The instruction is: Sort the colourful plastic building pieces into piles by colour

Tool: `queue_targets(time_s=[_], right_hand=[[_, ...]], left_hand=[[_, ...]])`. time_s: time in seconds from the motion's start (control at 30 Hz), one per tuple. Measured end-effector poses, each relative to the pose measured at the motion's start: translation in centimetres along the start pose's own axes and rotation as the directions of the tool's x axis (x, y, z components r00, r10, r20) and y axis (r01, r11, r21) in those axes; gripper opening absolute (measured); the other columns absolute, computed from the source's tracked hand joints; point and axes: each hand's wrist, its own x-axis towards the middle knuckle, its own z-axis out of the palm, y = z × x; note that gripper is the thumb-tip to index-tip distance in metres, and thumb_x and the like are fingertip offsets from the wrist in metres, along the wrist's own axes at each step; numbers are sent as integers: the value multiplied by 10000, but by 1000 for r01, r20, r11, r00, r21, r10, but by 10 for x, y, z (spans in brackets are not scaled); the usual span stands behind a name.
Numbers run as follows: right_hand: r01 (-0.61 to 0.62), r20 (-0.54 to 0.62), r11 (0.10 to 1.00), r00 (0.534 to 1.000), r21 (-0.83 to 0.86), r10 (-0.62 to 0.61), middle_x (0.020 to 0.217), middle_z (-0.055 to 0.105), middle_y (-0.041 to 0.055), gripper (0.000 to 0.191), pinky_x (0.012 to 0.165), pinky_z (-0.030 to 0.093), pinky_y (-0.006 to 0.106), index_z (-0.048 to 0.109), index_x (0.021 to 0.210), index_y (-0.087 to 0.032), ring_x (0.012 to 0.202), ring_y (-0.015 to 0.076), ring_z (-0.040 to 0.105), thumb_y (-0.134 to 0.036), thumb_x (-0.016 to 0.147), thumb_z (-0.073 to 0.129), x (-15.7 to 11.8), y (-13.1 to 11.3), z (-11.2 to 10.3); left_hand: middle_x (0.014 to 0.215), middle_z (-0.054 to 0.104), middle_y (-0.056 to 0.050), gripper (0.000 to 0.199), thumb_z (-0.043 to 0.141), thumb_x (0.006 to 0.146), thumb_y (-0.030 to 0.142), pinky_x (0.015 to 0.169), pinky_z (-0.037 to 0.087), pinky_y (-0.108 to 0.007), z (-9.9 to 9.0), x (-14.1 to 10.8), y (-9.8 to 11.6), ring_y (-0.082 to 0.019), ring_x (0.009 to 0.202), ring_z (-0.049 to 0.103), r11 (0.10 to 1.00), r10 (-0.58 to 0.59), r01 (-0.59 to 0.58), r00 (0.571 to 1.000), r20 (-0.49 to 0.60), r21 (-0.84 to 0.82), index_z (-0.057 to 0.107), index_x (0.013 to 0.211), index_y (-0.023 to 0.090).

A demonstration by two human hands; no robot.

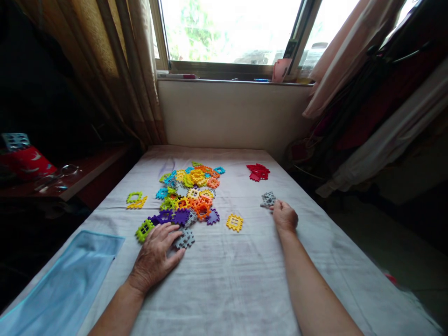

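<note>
A mixed heap of flat plastic interlocking tiles (201, 205) in several colours lies left of the middle of the sheet-covered surface (238, 280). My left hand (157, 252) rests at the heap's near edge, fingers spread, beside a grey tile (185, 238) and a green window tile (144, 230). At the right, my right hand (285, 216) has its fingers closed at the near edge of a small group of grey tiles (269, 199). Its fingertips are partly hidden. Farther back sits a pile of red tiles (258, 172). One yellow window tile (234, 222) lies alone between my hands.
A blue translucent bag (66, 280) lies at the left front. Beside the bed-like surface, a dark wooden table (91, 172) holds eyeglasses (58, 177) and a red container (26, 161). Clothes (378, 116) hang at the right. A pink cup (281, 70) stands on the window sill.
</note>
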Motion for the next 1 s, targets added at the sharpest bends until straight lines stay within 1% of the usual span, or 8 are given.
queue_targets(time_s=[0.07,0.17,0.43,0.53,0.63,0.73,0.83,1.0], right_hand=[[-4,-7,1000,1000,13,4,738,757,82,390,630,393,285,756,1069,-148,703,217,637,-335,877,473,-1,-1,-1],[-28,4,999,1000,37,27,743,760,92,429,660,423,295,723,1151,-110,712,228,659,-326,870,481,-3,-3,-4],[11,-84,991,996,130,0,753,768,95,402,676,466,303,747,1027,-129,701,234,672,-341,827,471,-9,-4,-6],[90,-117,983,991,160,-72,741,762,98,420,666,484,302,742,1002,-133,655,227,672,-403,855,455,-24,-11,-6],[280,-87,943,960,181,-268,710,752,88,430,670,506,291,746,978,-145,647,214,685,-435,869,448,-50,-27,-2],[498,13,836,858,231,-514,743,762,79,389,688,533,283,750,969,-170,667,197,701,-391,884,441,-82,-47,5],[651,94,699,708,296,-700,898,784,81,316,762,553,291,744,979,-208,769,191,725,-314,916,453,-114,-64,12],[794,273,513,441,326,-855,938,775,55,241,790,532,254,724,988,-228,830,164,717,-219,944,487,-158,-76,15]], left_hand=[[1233,692,-57,342,615,836,406,1109,399,-522,0,0,1,-285,1200,592,1000,-9,9,1000,6,-14,665,1148,274],[1230,695,-61,317,614,837,398,1117,399,-525,-1,-1,2,-282,1200,596,999,-25,26,1000,16,-38,673,1119,267],[1235,697,-74,296,637,828,412,1123,409,-518,-1,-2,-1,-278,1209,601,989,-80,88,994,72,-116,688,1078,261],[1229,700,-73,286,640,831,420,1130,397,-530,1,-2,-3,-280,1213,600,987,-84,94,994,77,-132,691,1064,263],[1240,695,-68,301,619,855,425,1140,374,-537,2,-2,-4,-275,1218,595,988,-67,79,993,93,-134,693,1104,273],[1260,682,-61,322,592,881,431,1139,361,-534,1,0,-2,-272,1235,576,990,-45,61,992,119,-127,696,1158,305],[1269,663,-57,315,580,894,442,1101,394,-503,-2,2,0,-264,1207,573,990,-49,66,990,130,-126,710,1162,338],[1156,672,-48,305,576,905,458,993,446,-445,-6,5,6,-243,1085,598,986,-86,105,986,143,-132,718,1153,350]])
